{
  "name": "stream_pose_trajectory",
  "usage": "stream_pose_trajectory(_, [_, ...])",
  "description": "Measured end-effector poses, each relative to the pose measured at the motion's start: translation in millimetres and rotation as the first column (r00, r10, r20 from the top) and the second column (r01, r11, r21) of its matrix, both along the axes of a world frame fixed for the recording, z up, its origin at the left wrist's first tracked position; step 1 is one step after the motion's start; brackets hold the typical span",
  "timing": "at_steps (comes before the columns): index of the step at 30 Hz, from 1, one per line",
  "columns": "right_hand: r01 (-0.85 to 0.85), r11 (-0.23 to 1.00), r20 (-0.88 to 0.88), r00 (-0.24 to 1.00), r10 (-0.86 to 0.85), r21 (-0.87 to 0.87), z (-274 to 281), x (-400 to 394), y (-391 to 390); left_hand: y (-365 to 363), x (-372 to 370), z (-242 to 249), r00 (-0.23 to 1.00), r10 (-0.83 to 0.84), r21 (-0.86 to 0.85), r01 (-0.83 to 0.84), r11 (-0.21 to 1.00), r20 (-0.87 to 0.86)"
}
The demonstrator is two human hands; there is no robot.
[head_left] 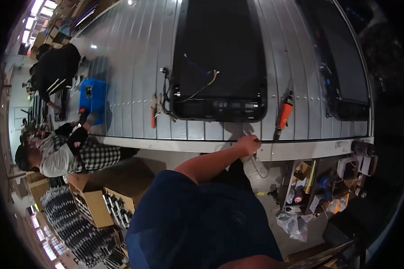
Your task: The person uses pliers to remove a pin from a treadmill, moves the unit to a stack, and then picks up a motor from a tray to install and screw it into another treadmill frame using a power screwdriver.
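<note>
My left hand point(248, 145) is closed at the bench's front edge, just below the near end of a black rectangular housing point(219, 49). What its fingers hold is too small to make out. A thin pale cable point(257, 169) hangs in a loop beneath it. The housing lies on the slatted metal bench, with loose wires point(204, 85) and a black plug cord point(166, 89) at its left side. Red-handled pliers point(154, 112) rest to its left, and an orange and black power tool point(285, 114) to its right. I cannot see my right hand.
A second black housing point(345, 67) lies at the bench's right end. At the left, one person point(54, 157) has a gloved hand beside a blue crate point(93, 96); another person point(58, 67) bends farther back. Cartons point(98, 210) stand lower left, a cluttered shelf point(307, 193) lower right.
</note>
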State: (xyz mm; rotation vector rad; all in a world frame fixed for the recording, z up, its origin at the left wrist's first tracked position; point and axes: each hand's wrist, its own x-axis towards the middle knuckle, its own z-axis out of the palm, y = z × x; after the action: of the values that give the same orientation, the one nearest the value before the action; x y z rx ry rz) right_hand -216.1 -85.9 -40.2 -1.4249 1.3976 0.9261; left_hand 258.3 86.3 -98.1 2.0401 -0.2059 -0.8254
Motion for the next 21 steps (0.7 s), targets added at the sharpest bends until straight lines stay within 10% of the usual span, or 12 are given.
stream_pose_trajectory(2, [0.028,1.0,0.016,0.999,-0.028,-0.008,-1.1,28.0,11.9,108.7,-1.6,22.7,0.972,0.139,0.217,-0.098,0.971,-0.187])
stream_pose_trajectory(6, [0.032,0.999,0.047,0.998,-0.032,-0.014,0.0,74.9,41.0,333.0,26.6,-10.9,0.714,0.674,0.405,-0.682,0.61,0.188])
stream_pose_trajectory(8, [-0.002,1.0,0.046,0.999,0.003,-0.012,2.6,88.5,61.5,412.9,57.3,-31.9,0.587,0.517,0.492,-0.808,0.324,0.623])
stream_pose_trajectory(9, [-0.024,1.0,0.046,0.999,0.024,-0.009,3.1,91.7,72.0,423.2,76.0,-0.6,0.593,0.565,0.548,-0.79,0.274,0.573])
stream_pose_trajectory(13, [-0.107,0.994,0.019,0.994,0.107,-0.012,-1.9,76.1,122.6,517.6,108.4,-64.7,0.811,0.505,0.696,-0.544,0.469,0.295])
stream_pose_trajectory(14, [-0.145,0.989,-0.005,0.989,0.145,0.004,-3.6,76.7,133.9,525.4,117.8,-51.5,0.94,0.312,0.617,-0.33,0.715,0.141])
stream_pose_trajectory(15, [-0.175,0.984,-0.014,0.984,0.175,0.019,-11.4,69.7,144.9,515.3,114.6,-40.3,0.922,0.234,0.543,-0.373,0.752,0.31])
stream_pose_trajectory(17, [-0.226,0.974,0.029,0.974,0.226,0.007,-22.6,63.5,162.5,537.2,130.1,-49.5,0.99,0.121,0.704,-0.135,0.697,0.071])
stream_pose_trajectory(18, [-0.231,0.972,0.09,0.968,0.235,-0.049,-21.9,58.4,167.4,528.9,122.5,-32.1,0.985,0.171,0.457,-0.167,0.874,0.033])
stream_pose_trajectory(21, [-0.181,0.975,0.082,0.978,0.192,-0.132,-11.3,64.6,168.1,507.7,107.1,-11.9,0.846,0.522,0.305,-0.471,0.828,-0.11])
